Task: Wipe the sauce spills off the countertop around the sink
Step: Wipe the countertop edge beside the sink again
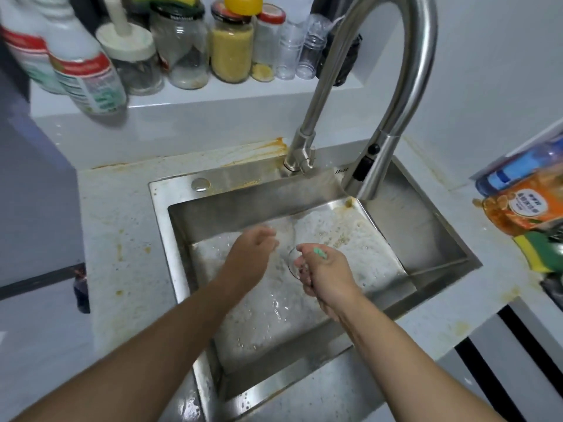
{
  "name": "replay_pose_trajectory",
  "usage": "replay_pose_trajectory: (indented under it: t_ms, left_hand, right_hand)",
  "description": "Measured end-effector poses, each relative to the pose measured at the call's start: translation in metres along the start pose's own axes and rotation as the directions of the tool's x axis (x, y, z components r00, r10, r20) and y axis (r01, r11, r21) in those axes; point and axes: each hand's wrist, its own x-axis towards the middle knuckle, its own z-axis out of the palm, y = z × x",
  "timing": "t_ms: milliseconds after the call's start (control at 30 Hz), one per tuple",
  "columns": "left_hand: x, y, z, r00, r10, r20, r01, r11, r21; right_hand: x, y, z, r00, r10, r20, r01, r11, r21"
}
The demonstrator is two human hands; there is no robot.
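Left hand (254, 252): held over sink (243, 205), fingers loosely spread, nothing gripped. Right hand (324, 271): fingers curled round small green item (319, 254). Sauce spills (262, 147): smeared on table (128, 208), far of sink.

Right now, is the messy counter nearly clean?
Not yet. Nothing looks fully wiped. In hand: both hands are over the foamy sink, the right hand gripping a small green thing, the left hand open. Left to do: the orange sauce streak by the faucet base, and the drips on the countertop left of the sink.
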Motion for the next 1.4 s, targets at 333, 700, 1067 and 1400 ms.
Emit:
replay_pose_trajectory:
  t_ms: [333,700,1067,1400]
  left_hand:
    - [-0.067,0.0,-0.018,0.992,-0.124,-0.012,0.123,0.989,-0.085]
    - [-0.101,0.023,-0.022,0.973,-0.226,0.054,0.232,0.96,-0.156]
    - [-0.115,0.092,-0.01,0.979,-0.166,-0.118,0.114,0.928,-0.354]
    - [-0.119,0.099,-0.038,0.952,-0.235,-0.195,0.114,0.865,-0.488]
  right_hand:
    - [-0.029,-0.014,0.038,0.991,-0.098,0.096,0.131,0.88,-0.456]
    - [-0.038,-0.028,0.031,0.951,0.171,0.259,-0.191,0.98,0.054]
    - [-0.06,-0.064,-0.025,0.893,-0.174,0.416,0.248,0.96,-0.131]
    - [-0.057,-0.078,-0.032,0.931,-0.137,0.339,0.163,0.985,-0.052]
